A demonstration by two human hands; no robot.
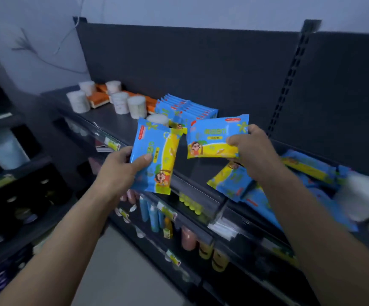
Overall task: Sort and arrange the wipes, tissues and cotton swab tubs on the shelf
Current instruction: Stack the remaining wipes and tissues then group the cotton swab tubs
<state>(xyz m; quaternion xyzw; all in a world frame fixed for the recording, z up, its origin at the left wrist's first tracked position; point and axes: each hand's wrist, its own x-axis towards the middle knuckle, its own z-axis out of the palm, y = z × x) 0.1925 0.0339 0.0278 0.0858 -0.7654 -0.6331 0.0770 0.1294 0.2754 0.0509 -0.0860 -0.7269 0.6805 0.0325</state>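
Cotton swab tubs (121,102) and orange packs (98,100) crowd the shelf (104,120).

We have only 1 view, worn on the head, looking forward and down along both forearms at the dark shelf (113,122), which runs slantwise from upper left to lower right. We stand close, at arm's reach. The wide lens bends the edges, and the lower shelves (179,219) fall beneath.

a dark shelf (117,120) is seen, on which white cotton swab tubs (121,102) and orange packs (98,100) are stood at the left, upright blue wipes packs (188,109) mid-shelf, and loose wipes packs (245,186) heaped at the right.
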